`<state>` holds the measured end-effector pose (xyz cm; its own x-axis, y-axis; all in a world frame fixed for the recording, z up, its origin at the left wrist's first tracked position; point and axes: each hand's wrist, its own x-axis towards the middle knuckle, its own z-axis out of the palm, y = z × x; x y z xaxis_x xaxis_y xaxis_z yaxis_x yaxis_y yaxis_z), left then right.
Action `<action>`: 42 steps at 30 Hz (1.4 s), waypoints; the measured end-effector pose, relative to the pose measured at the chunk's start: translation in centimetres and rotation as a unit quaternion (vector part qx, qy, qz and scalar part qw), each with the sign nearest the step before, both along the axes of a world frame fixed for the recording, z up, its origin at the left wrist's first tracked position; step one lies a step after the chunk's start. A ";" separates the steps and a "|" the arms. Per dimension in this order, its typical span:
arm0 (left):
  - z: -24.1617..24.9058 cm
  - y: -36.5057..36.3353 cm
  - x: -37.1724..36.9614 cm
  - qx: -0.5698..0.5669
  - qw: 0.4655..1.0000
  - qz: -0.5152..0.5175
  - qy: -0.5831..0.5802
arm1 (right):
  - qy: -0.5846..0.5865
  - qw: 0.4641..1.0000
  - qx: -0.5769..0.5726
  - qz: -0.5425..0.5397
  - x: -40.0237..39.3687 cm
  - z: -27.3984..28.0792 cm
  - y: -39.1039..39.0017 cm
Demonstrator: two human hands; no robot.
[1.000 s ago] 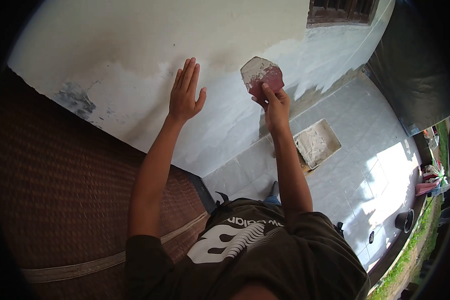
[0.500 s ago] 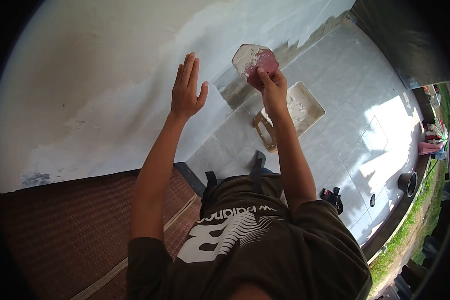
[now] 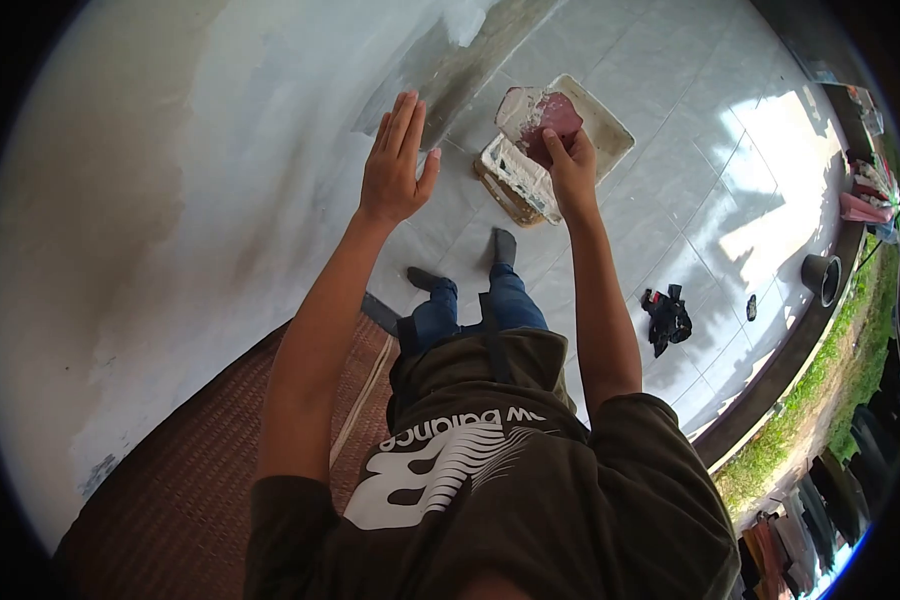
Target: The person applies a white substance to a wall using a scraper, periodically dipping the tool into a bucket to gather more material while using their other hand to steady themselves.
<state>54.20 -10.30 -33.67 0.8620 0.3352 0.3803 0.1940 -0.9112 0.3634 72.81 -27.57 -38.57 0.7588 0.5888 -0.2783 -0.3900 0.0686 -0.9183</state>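
The person's right hand [image 3: 573, 165] is closed in a pinch, thumb uppermost, on the near edge of a flat, angular maroon scraper [image 3: 558, 118] whose far left part is coated with pale, wet-looking paste. From the head view the scraper lies across a cream rectangular open container [image 3: 610, 135] with whitish paste [image 3: 522, 168] inside; whether it touches the contents cannot be told. The left hand [image 3: 395, 175] is empty and spread flat, its fingers straight and close together, the thumb held apart, raised near a patchy white-and-grey wall [image 3: 170, 180]; contact with that surface cannot be made out. The container sits on grey floor tiles [image 3: 610, 262], beyond the person's grey-covered feet [image 3: 505, 246]. Farther right lie a crumpled black bundle [image 3: 667, 318] and a dark round bucket [image 3: 821, 279]. A brown woven mat [image 3: 210, 470] spreads at lower left.
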 end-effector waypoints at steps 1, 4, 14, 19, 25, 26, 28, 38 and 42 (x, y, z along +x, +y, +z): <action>-0.7 0.0 0.4 -0.008 1.000 -0.004 0.003 | -0.006 1.000 -0.012 -0.001 0.2 -0.8 -0.3; -2.8 -0.1 1.4 -0.037 0.999 -0.020 0.010 | -0.055 0.997 -0.059 0.002 1.1 -4.3 -1.2; -9.9 -1.2 3.8 -0.094 0.994 -0.021 0.050 | -0.246 0.932 -0.264 0.017 3.8 -13.8 -1.6; -14.2 -2.0 3.8 -0.223 0.971 0.044 0.076 | -0.339 0.887 -0.288 0.124 5.0 -19.9 0.6; -19.0 -2.8 2.0 -0.252 0.961 0.072 0.088 | -0.396 0.816 -0.336 0.253 5.6 -24.4 3.5; -19.4 -3.1 1.5 -0.258 0.958 0.078 0.094 | -0.390 0.813 -0.346 0.259 5.7 -24.7 3.9; -20.0 -3.3 0.9 -0.269 0.954 0.082 0.103 | -0.401 0.820 -0.327 0.244 6.6 -27.0 3.8; -22.6 -3.5 0.9 -0.302 0.941 0.090 0.126 | -0.356 0.829 -0.347 0.256 8.3 -29.0 -0.5; -22.8 -4.0 1.9 -0.303 0.942 0.077 0.118 | -0.350 0.826 -0.352 0.267 7.9 -30.1 -0.9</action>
<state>56.07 -14.35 -56.50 0.8222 0.5569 -0.1181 0.4477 -0.5044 0.7383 80.74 -28.50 -68.66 0.5639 0.7703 -0.2976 0.4510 -0.5892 -0.6704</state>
